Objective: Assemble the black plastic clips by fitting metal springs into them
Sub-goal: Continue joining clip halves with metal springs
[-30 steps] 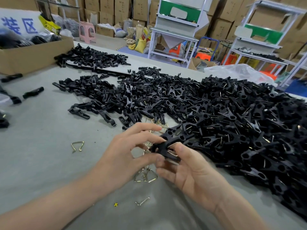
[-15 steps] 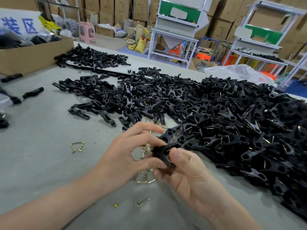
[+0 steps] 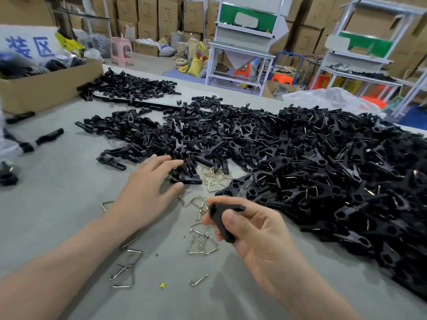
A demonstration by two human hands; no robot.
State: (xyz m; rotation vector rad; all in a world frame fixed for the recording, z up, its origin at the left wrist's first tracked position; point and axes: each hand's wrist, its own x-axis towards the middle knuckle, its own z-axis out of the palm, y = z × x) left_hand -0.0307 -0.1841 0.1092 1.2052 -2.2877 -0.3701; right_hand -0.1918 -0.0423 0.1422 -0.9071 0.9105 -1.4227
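My right hand (image 3: 251, 229) grips a black plastic clip (image 3: 222, 218) between thumb and fingers, held above the grey table (image 3: 57, 192). My left hand (image 3: 147, 188) lies flat with fingers straight, its fingertips touching black clip pieces (image 3: 187, 175) at the near edge of the loose pile. Several bent metal springs (image 3: 203, 243) are scattered on the table between and below my hands. A large heap of black clips with springs fitted (image 3: 335, 181) covers the right side.
A pile of loose black clip halves (image 3: 161, 135) spreads across the middle, with another pile (image 3: 129, 87) further back. A cardboard box (image 3: 46, 86) stands at far left. A clear plastic bag (image 3: 328, 100) lies at the table's far edge. Shelving and cartons fill the background.
My left hand let go of the clip and moved up and left to the loose pile. My right hand kept the clip and dropped slightly toward me.
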